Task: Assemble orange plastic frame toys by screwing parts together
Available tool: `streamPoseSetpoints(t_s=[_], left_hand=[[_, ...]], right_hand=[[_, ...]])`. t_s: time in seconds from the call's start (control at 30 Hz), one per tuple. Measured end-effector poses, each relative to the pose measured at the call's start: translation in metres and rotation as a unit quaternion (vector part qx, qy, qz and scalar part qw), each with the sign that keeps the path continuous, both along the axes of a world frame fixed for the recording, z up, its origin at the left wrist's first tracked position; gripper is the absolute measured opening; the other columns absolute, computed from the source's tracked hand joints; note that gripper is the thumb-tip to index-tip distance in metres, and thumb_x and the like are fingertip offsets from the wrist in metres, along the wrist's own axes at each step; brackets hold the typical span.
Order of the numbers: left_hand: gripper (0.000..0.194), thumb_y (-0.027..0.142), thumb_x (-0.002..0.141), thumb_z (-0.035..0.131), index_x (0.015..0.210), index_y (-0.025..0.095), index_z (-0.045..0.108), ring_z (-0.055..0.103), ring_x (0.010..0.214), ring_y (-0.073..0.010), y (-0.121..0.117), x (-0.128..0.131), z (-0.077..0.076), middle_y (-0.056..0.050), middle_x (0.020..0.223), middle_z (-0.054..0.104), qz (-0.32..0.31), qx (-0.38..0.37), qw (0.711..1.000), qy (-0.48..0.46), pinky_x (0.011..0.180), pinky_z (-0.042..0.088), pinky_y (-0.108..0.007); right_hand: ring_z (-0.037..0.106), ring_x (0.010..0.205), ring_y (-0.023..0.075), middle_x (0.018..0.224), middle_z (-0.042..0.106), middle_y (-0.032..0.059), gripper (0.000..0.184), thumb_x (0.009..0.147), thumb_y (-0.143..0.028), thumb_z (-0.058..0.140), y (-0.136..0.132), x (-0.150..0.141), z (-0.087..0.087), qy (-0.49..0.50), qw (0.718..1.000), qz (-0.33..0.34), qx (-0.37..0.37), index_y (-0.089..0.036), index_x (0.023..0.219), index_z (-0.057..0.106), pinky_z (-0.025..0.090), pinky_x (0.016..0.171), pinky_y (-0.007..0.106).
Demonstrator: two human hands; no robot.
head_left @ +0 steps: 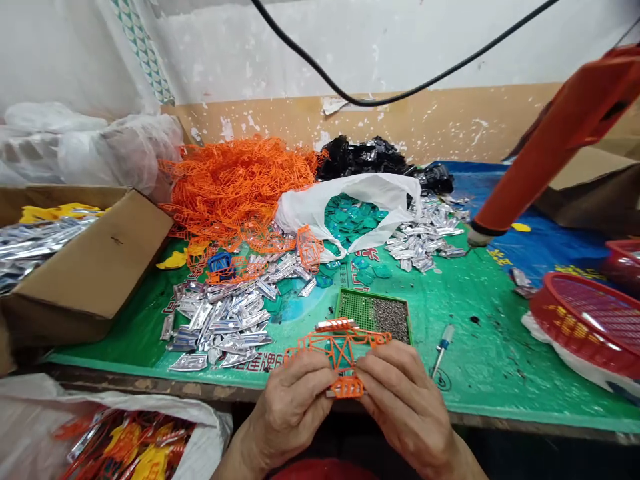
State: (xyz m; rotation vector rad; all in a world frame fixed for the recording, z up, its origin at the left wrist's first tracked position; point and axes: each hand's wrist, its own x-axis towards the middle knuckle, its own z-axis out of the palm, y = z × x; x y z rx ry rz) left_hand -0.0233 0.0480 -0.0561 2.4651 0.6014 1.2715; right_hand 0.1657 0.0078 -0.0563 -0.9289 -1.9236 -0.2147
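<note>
Left hand (pixel 293 413) and right hand (pixel 403 407) pinching orange plastic frame (pixel 341 348) at fingertips, apparently mid-handling; steady hold needed next.

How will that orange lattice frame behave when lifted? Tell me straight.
The orange plastic lattice frame is probably light for its size, being mostly open space between thin bars. Those bars look stiff but could snap if bent hard. It will likely snag others, as the heap of frames lies tangled.
</note>
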Motion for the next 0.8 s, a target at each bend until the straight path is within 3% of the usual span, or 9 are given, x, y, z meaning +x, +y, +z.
streamPoseSetpoints(t_s=[0.2, 0.4, 0.67, 0.8], left_hand=[[0.034, 0.008, 0.086, 0.055, 0.119, 0.011, 0.049, 0.059, 0.106, -0.0168, -0.005, 0.001, -0.004, -0.012, 0.109, 0.061, 0.047, 0.010, 0.998, -0.048, 0.094, 0.052, -0.027], [0.051, 0.003, 0.082, 0.060, 0.129, 0.016, 0.042, 0.064, 0.089, -0.0112, -0.005, -0.003, -0.014, -0.011, 0.121, 0.053, 0.043, -0.058, 0.992, -0.102, 0.072, 0.058, -0.017], [0.051, 0.006, 0.083, 0.060, 0.130, 0.017, 0.041, 0.064, 0.080, -0.0091, -0.003, -0.004, -0.018, -0.011, 0.121, 0.053, 0.056, -0.070, 0.990, -0.106, 0.072, 0.059, -0.019], [0.042, 0.008, 0.084, 0.058, 0.125, 0.014, 0.047, 0.062, 0.097, -0.0150, -0.002, -0.004, -0.010, -0.012, 0.117, 0.057, 0.066, -0.019, 0.996, -0.065, 0.081, 0.058, -0.022]], right_hand=[[0.064, 0.085, 0.0187, 0.083, 0.073, 0.0088, 0.013, 0.085, -0.004, 0.059, -0.004, 0.002, -0.009, -0.002, 0.999, -0.019, 0.036, -0.010, 0.094, 0.067, 0.053, 0.076, 0.035], [0.065, 0.083, 0.0187, 0.080, 0.073, 0.0083, 0.012, 0.086, -0.007, 0.056, 0.000, 0.004, -0.016, -0.006, 0.999, -0.029, 0.033, -0.012, 0.090, 0.067, 0.055, 0.075, 0.035], [0.065, 0.083, 0.0184, 0.080, 0.073, 0.0093, 0.011, 0.085, -0.006, 0.058, 0.003, 0.002, -0.018, 0.007, 0.999, -0.030, 0.031, -0.011, 0.087, 0.067, 0.056, 0.073, 0.034], [0.064, 0.087, 0.0191, 0.082, 0.073, 0.0096, 0.012, 0.086, -0.006, 0.057, -0.002, 0.003, -0.015, 0.005, 0.999, -0.031, 0.019, -0.011, 0.090, 0.067, 0.056, 0.075, 0.034]])
